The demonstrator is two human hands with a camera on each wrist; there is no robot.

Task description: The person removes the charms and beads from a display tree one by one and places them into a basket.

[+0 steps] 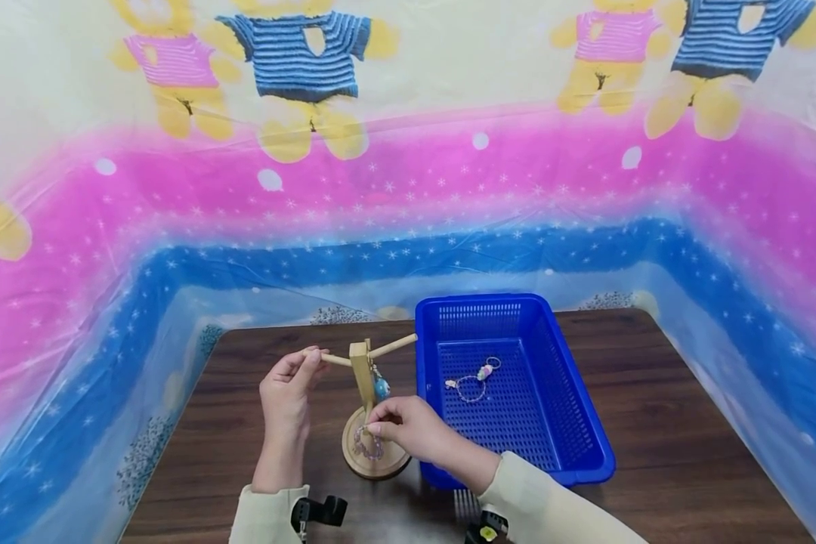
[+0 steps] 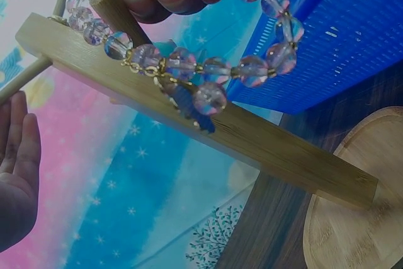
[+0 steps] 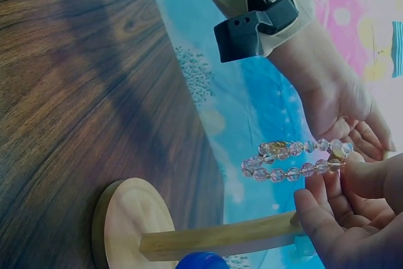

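A wooden stand (image 1: 362, 378) with a round base rises from the table, its pegs spreading near the top. My left hand (image 1: 287, 393) pinches the end of the left peg (image 1: 336, 360) between thumb and fingers. With thumb and fingertips, my right hand (image 1: 411, 427) holds a bracelet of clear pinkish beads (image 3: 293, 171) in front of the post. In the left wrist view, the bead loop (image 2: 254, 71) overlaps the tip of a short peg (image 2: 113, 14), with right fingertips behind it. A blue pendant (image 1: 381, 387) hangs from the stand, just above my right hand.
A blue perforated basket (image 1: 585, 400) stands right of the stand, near my right forearm. Inside lie a beaded bracelet (image 1: 471, 390) and a small pastel charm with a ring (image 1: 486, 372). A patterned cloth (image 1: 381, 249) hangs behind the dark wooden table (image 1: 673, 423).
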